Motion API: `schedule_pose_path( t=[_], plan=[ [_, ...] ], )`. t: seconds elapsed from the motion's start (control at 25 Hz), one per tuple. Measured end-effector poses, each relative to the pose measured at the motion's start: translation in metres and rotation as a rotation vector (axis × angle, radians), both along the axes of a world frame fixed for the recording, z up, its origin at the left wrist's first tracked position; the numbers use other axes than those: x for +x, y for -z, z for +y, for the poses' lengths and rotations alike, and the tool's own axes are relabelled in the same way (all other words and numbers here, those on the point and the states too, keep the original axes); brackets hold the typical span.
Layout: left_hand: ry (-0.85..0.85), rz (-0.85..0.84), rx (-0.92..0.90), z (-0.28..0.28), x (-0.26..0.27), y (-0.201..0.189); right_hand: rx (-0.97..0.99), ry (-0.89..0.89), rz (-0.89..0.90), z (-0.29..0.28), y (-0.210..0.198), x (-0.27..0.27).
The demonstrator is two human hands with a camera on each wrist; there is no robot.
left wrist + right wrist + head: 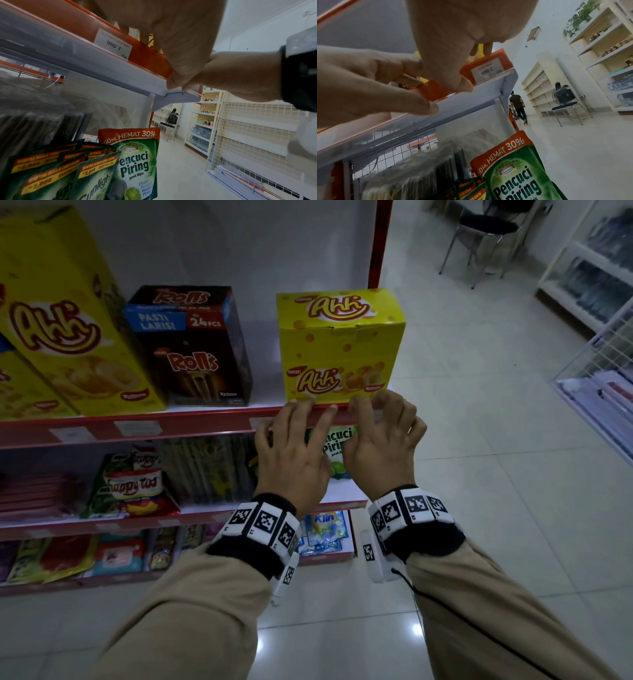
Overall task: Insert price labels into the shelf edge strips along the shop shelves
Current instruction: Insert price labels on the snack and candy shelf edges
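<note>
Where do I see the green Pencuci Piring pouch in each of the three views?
Head: the Pencuci Piring pouch is in the centre, partly hidden between the two wrists, below the strip.
Left wrist: the pouch is at bottom centre.
Right wrist: the pouch is at bottom right.
Shared landmark: the red shelf edge strip above it.
</note>
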State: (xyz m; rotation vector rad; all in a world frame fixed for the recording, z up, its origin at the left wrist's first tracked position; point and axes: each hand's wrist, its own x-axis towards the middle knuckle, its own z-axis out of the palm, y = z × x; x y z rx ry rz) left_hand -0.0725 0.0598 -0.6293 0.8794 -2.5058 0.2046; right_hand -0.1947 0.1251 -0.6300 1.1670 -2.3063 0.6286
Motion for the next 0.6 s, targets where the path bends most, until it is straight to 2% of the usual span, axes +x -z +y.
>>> schedule_pose_path(
  t=[0.2, 0.4, 0.6],
  plan=[
    [0.045, 0.031, -0.008, 0.003, -0.005, -0.006, 0.018, -0.031, -0.001, 0.010, -0.005, -0.001],
    [0.120, 0.081, 0.036, -0.006, -0.013, -0.019, -0.089, -0.240, -0.002, 0.017, -0.017, -0.021],
    [0.108, 0.089, 0.092, -0.007, -0.016, -0.024, 0.018, -0.251, 0.039, 0.020, -0.023, -0.030]
  ],
)
